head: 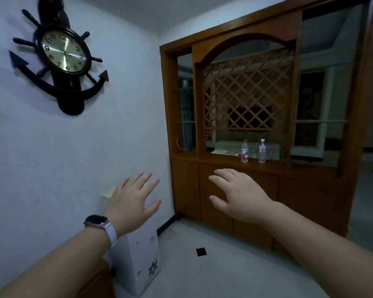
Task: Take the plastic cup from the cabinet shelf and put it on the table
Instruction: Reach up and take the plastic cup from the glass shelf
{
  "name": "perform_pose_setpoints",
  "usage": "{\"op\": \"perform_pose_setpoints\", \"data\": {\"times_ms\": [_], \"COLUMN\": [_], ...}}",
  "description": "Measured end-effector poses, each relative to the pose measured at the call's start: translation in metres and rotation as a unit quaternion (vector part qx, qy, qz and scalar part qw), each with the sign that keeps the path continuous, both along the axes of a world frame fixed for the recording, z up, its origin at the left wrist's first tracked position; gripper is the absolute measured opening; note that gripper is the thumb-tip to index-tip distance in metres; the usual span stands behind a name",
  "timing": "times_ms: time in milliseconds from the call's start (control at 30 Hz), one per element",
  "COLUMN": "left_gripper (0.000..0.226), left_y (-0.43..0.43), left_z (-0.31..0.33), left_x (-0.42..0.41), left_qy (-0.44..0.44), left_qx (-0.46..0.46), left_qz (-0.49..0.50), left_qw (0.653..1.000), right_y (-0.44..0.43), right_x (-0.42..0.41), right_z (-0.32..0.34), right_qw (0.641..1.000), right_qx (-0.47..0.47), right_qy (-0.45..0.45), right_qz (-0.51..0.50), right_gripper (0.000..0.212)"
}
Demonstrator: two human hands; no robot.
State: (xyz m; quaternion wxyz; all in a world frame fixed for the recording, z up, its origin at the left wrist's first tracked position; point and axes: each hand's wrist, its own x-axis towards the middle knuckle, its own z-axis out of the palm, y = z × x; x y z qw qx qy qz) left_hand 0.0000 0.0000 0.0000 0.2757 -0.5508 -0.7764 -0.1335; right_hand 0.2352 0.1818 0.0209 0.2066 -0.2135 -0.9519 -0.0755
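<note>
The wooden cabinet [256,130] is filling the frame's three o'clock side. Both arms are reaching out: the left hand [131,203] and right hand [239,194] are spreading their fingers, holding nothing. The plastic cup [185,83] is standing on an upper shelf, at eleven o'clock from the right hand.

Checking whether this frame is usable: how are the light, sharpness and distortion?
Head view: dim, bluish light; wide-angle bending tilts the clock and cabinet; the plastic cup is small, faint and soft on its glass shelf; both hands, left hand and right hand, look reasonably sharp.
</note>
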Motion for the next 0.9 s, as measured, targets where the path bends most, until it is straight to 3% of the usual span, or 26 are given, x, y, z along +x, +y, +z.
{"op": "perform_pose_setpoints", "data": {"times_ms": [300,600,900], "left_gripper": [0.055,0.055,0.056], "left_y": [0.096,0.201,0.298], "left_z": [-0.053,-0.022,-0.021], "left_x": [-0.115,-0.244,-0.316], "left_qy": [0.003,0.021,0.020], "left_qx": [-0.003,0.009,0.007], "left_qz": [-0.046,-0.082,-0.094], "left_qw": [0.999,0.996,0.995], "right_y": [0.088,0.173,0.266], "right_x": [-0.115,-0.234,-0.302], "right_z": [-0.041,-0.006,-0.003], "right_qw": [0.999,0.997,0.996], "right_qx": [-0.003,0.034,0.052], "right_qy": [-0.046,-0.045,-0.042], "right_qz": [-0.018,-0.046,-0.065], "right_gripper": [0.064,0.063,0.064]}}
